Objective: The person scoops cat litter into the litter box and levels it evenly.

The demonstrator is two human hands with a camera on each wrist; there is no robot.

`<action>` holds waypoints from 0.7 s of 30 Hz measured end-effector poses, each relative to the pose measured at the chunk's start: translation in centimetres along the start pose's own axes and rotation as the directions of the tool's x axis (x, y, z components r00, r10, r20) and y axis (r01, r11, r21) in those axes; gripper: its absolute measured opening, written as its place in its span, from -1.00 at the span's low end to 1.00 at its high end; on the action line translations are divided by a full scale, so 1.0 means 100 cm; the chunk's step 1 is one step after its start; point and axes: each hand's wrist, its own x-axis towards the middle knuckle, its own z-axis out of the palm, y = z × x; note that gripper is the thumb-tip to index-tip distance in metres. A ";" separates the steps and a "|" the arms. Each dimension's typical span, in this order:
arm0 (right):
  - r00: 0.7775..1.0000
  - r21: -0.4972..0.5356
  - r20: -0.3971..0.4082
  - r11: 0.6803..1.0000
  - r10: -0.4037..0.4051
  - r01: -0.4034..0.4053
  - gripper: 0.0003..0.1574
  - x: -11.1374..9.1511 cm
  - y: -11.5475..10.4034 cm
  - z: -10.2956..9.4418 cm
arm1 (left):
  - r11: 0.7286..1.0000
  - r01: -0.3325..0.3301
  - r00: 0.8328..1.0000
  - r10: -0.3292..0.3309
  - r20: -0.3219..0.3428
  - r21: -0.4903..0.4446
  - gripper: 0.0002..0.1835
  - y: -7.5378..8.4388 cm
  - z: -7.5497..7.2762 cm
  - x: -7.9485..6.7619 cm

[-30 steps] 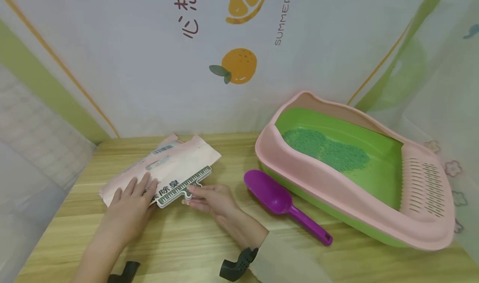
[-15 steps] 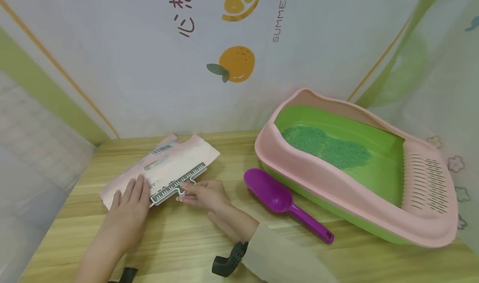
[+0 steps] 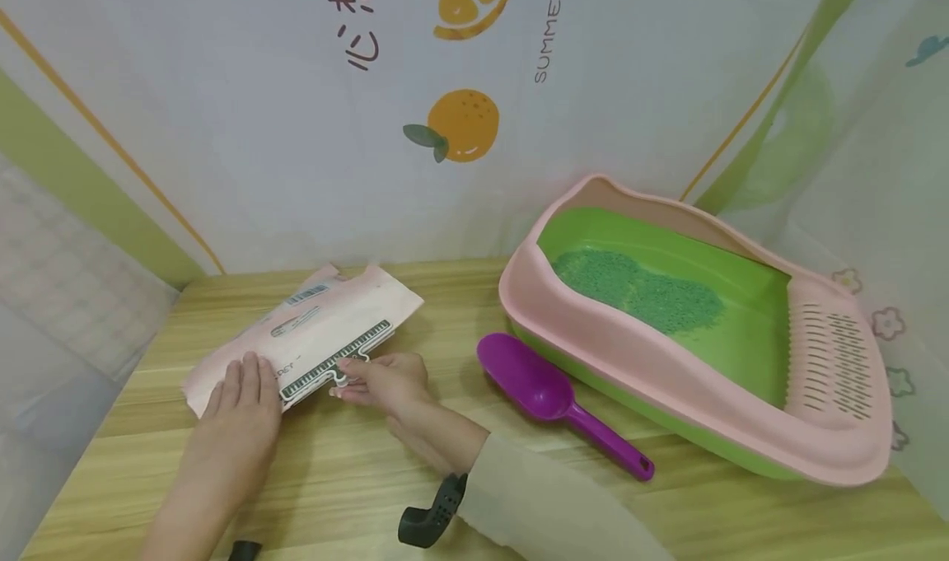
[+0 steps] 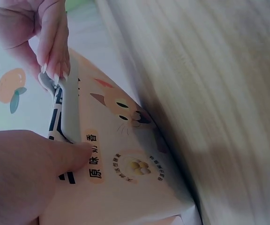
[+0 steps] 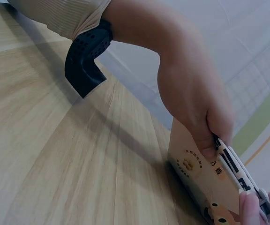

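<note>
A pale pink cat-litter bag (image 3: 356, 307) with its top folded over sits at the left of the table. A cat drawing (image 4: 121, 110) shows on its front in the left wrist view. A white-and-dark-green bag clip (image 3: 363, 340) lies along the folded edge. My right hand (image 3: 404, 390) pinches the clip's handle between thumb and fingers. My left hand (image 3: 240, 429) holds the bag's left part, fingers on top and thumb (image 4: 76, 156) on the front, right beside the clip's end.
Right of the bag lies a purple scoop (image 3: 544, 392). Beyond it stands a pink-rimmed green litter box (image 3: 638, 338) with green litter (image 3: 652, 293) inside. A printed curtain (image 3: 296, 174) hangs behind the wooden table (image 3: 356, 495).
The clip has shifted left and farther over the bag's fold, covering large print seen earlier. My left hand has slid slightly left. The head view has shifted a little.
</note>
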 end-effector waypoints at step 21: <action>0.975 -0.314 0.221 0.948 0.022 0.050 -0.11 0.004 -0.008 -0.035 | 0.986 0.037 0.991 -0.014 0.137 -0.165 -0.11 -0.004 -0.001 0.007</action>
